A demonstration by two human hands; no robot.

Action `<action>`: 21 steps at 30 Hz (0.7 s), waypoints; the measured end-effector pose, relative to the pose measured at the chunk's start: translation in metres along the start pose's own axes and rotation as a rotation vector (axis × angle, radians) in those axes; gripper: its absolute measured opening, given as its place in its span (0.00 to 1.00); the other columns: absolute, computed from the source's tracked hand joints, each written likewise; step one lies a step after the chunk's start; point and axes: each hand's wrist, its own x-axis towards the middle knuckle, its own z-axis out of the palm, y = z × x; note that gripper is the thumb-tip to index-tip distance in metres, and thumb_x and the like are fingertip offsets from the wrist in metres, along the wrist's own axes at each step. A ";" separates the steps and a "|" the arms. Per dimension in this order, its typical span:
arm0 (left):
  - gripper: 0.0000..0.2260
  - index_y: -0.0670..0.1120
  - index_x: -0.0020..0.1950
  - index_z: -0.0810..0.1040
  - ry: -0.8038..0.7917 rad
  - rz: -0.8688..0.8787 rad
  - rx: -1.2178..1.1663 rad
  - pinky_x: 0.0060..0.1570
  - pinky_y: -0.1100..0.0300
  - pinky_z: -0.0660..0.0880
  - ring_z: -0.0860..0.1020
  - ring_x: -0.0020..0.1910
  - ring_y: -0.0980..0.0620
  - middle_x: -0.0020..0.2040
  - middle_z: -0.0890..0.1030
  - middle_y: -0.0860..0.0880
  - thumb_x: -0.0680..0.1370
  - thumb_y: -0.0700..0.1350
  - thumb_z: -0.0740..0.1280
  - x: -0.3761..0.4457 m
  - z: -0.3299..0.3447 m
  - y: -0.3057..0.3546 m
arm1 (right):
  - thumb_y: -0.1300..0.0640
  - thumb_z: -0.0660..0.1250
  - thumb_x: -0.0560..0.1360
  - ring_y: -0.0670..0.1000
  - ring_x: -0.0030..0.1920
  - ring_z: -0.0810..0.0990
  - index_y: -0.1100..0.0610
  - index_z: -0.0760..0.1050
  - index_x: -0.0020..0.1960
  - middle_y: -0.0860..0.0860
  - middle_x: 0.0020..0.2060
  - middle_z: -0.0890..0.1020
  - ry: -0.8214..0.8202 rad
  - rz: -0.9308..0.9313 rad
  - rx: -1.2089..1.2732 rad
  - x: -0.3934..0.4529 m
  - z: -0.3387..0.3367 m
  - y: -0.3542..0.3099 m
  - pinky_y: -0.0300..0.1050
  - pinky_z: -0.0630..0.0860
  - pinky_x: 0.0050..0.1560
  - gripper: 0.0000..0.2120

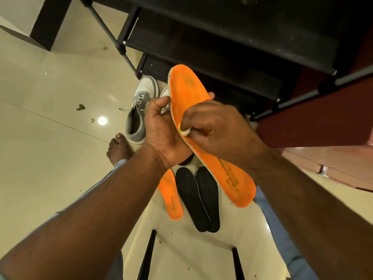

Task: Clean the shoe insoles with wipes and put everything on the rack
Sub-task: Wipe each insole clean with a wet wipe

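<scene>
Here, the left hand [161, 124] grips the long orange foam insole [201, 134] mid-length, held above the floor near the black rack [232, 47], while right hand [214, 126] fingers pinch a small white wipe [185, 131] against it. It looks light and bendy, best supported along its edge at the middle.
</scene>
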 end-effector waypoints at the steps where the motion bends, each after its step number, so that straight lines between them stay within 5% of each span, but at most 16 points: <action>1: 0.32 0.39 0.60 0.82 0.001 0.008 -0.003 0.59 0.45 0.76 0.80 0.60 0.40 0.62 0.79 0.40 0.71 0.60 0.54 0.000 0.000 -0.001 | 0.65 0.67 0.69 0.56 0.47 0.82 0.61 0.83 0.45 0.55 0.44 0.84 0.033 0.057 -0.033 -0.001 -0.003 0.009 0.52 0.77 0.53 0.08; 6: 0.30 0.41 0.54 0.85 0.005 0.003 -0.006 0.55 0.44 0.78 0.82 0.53 0.42 0.57 0.82 0.41 0.70 0.59 0.55 0.000 0.002 -0.005 | 0.64 0.66 0.70 0.57 0.47 0.82 0.62 0.82 0.47 0.56 0.45 0.84 0.094 0.141 -0.169 -0.007 -0.008 0.023 0.57 0.78 0.51 0.09; 11: 0.36 0.39 0.75 0.66 -0.076 -0.027 0.004 0.70 0.44 0.65 0.70 0.68 0.40 0.68 0.72 0.40 0.72 0.58 0.52 0.003 -0.003 -0.003 | 0.65 0.66 0.69 0.55 0.47 0.81 0.60 0.82 0.45 0.54 0.44 0.83 0.013 -0.034 -0.005 0.001 0.001 -0.002 0.52 0.78 0.51 0.08; 16: 0.27 0.43 0.55 0.84 -0.039 0.004 0.009 0.56 0.46 0.78 0.80 0.54 0.41 0.55 0.81 0.41 0.70 0.57 0.56 0.001 0.002 -0.006 | 0.64 0.64 0.70 0.59 0.47 0.81 0.62 0.82 0.47 0.57 0.46 0.83 0.128 0.218 -0.194 -0.008 -0.012 0.031 0.58 0.78 0.49 0.10; 21: 0.44 0.39 0.70 0.74 -0.061 -0.079 -0.016 0.64 0.43 0.72 0.74 0.66 0.40 0.67 0.75 0.41 0.73 0.74 0.52 -0.002 0.000 -0.002 | 0.65 0.65 0.70 0.56 0.48 0.81 0.61 0.82 0.46 0.55 0.44 0.83 0.037 -0.054 -0.040 0.000 0.001 -0.005 0.51 0.76 0.53 0.08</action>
